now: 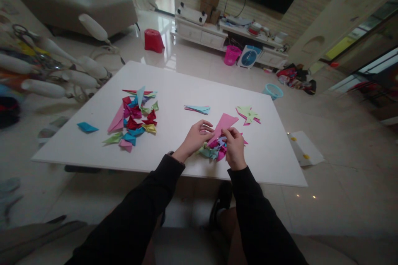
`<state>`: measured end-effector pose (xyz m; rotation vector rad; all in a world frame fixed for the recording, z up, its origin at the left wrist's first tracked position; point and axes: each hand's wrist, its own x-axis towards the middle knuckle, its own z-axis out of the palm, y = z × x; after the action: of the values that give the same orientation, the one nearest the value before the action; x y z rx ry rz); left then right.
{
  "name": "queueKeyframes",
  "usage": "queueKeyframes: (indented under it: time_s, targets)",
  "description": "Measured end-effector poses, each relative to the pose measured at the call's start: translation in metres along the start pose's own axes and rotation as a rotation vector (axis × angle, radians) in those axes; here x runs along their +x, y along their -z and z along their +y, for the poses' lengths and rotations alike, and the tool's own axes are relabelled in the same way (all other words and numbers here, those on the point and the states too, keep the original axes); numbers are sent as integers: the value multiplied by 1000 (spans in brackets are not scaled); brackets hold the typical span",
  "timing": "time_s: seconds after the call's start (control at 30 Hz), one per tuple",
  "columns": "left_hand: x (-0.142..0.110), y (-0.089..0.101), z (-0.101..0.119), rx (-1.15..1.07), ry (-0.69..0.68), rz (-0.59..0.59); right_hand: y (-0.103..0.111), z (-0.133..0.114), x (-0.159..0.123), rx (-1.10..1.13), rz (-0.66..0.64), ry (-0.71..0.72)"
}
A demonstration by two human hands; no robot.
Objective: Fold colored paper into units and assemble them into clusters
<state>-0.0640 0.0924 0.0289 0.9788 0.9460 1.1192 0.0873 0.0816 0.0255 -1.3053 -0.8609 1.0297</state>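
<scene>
Between my hands is a folded pink paper piece (224, 124), long and pointed, tilted over a small heap of folded colored papers (213, 152). My left hand (196, 137) pinches its lower left edge, fingers bent around it. With thumb and forefinger pressed together, my right hand (234, 145) grips the pink paper on its right side. Beyond my hands lies a slim stack of folded light blue papers (199, 109). Farther right rests a star-like green and pink paper piece (248, 114). A bigger pile of folded papers (134, 124) spreads on the left.
The white table (168, 87) carries all the papers, with a lone blue folded piece (87, 127) near its left edge. On the floor stand a red stool (154, 40), a pink bin (231, 55), a blue fan (249, 56) and a light blue basket (273, 90).
</scene>
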Motion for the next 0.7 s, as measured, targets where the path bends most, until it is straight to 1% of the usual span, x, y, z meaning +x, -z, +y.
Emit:
queueKeyframes:
  time_s: [0.13,0.2,0.53,0.7]
  targets:
    - [3,1,-3,-124,11,27,-3,-3,-3,66,-68,-35]
    - [4,2,-3,-150,14,37,-4,-4,-4,70,-92,-32]
    - [0,2,0,-2,-1,-12,-4,-4,-5,49,-123,-2]
    - [1,1,-3,-39,-14,-52,-5,-8,-7,18,-136,29]
